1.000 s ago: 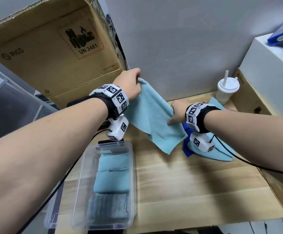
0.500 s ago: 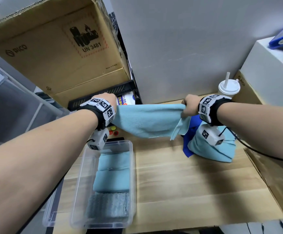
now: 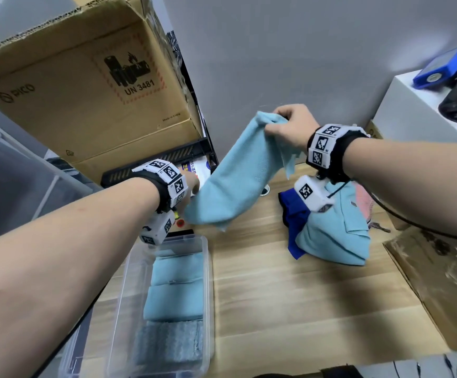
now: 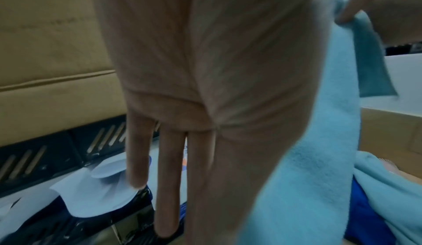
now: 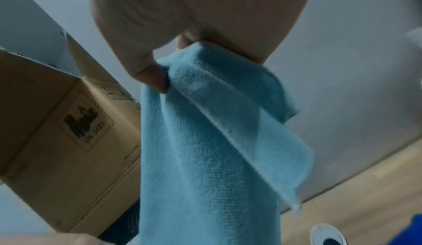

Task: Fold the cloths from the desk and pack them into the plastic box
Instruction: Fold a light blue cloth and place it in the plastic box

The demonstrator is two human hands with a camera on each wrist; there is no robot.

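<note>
Both hands are holding one light blue cloth (image 3: pixel 238 170) above the worktop (image 3: pixel 290 296). Right hand (image 3: pixel 290 129) is raised, pinching the top corner. Left hand (image 3: pixel 192 184) is sitting lower: the head view is hiding its grip, the left wrist view is showing three fingers (image 4: pixel 167 185) hanging straight, cloth alongside, thumb unseen.
</note>
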